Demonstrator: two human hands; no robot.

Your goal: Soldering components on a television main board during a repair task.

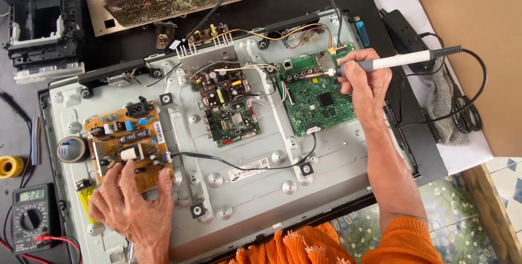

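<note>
Grey metal chassis, right hand gripping soldering iron (tip on green board), left hand flat, empty.

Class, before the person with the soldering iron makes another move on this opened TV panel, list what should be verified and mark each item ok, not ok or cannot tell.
1. Right hand grips the soldering iron firmly, pen-style: ok.
2. Iron tip sits on the intended spot at the top of the green board: cannot tell, too small.
3. Left hand steadies the panel by the brown power board, away from the tip: ok.
4. Iron cord runs off to the right, free of the boards: ok.
5. Panel unplugged: cannot tell.
6. Multimeter within reach, display lit: ok.
</note>
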